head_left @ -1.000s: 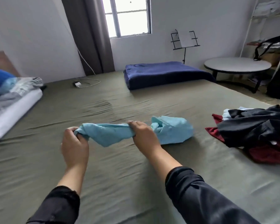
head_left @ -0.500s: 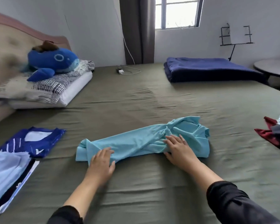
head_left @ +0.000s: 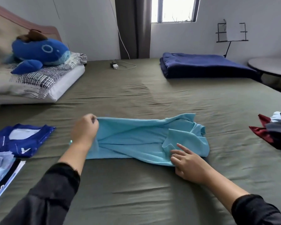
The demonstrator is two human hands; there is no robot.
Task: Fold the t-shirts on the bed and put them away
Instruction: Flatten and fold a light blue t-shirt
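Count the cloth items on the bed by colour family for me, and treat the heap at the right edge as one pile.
Light blue: 2, the turquoise t-shirt pinched by the left hand and the pale blue shirt
Dark blue: 2, the royal blue shirt and the navy blanket
Dark mixed: 1, the clothes pile
Total: 5
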